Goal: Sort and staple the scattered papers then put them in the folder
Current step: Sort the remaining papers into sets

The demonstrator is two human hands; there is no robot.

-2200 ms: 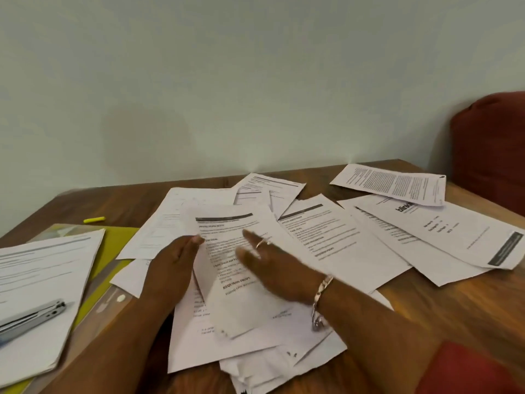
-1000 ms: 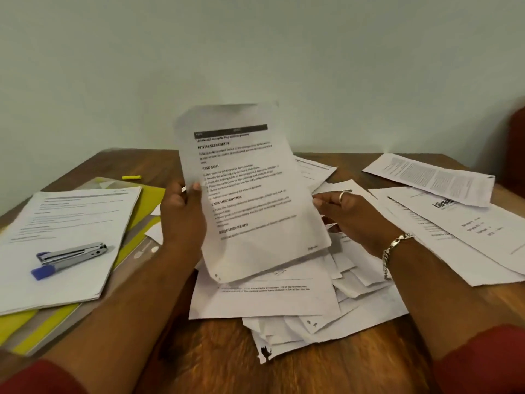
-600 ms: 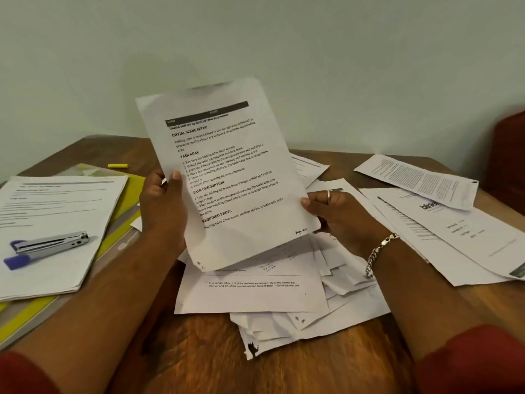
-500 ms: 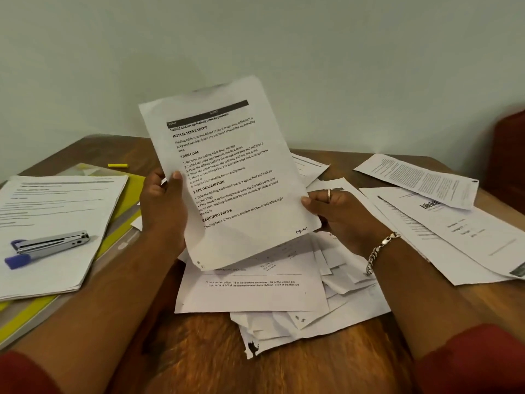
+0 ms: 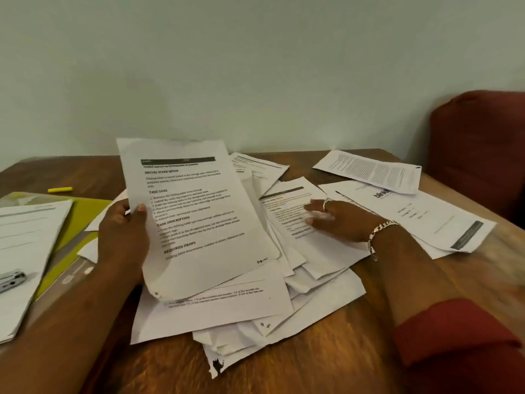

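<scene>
My left hand (image 5: 125,237) grips the left edge of a printed sheet (image 5: 199,217) headed with a dark bar, holding it tilted above a loose pile of papers (image 5: 227,311) on the wooden table (image 5: 326,362). My right hand (image 5: 338,220) lies flat, fingers straight, on another printed sheet (image 5: 292,200) with a dark header to the right of the pile. At the left edge lies a yellow-green folder (image 5: 82,223), and on it a sorted stack of papers (image 5: 25,245) bearing a silver stapler (image 5: 11,280).
More printed sheets (image 5: 412,214) lie spread at the right, one (image 5: 369,172) near the far edge. A small yellow highlighter (image 5: 59,189) lies at the back left. A red chair back (image 5: 480,149) stands beyond the right corner. A pale wall runs behind the table.
My right hand let go of the held sheet and moved right onto a sheet on the table. The left hand lowered the held sheet towards the pile.
</scene>
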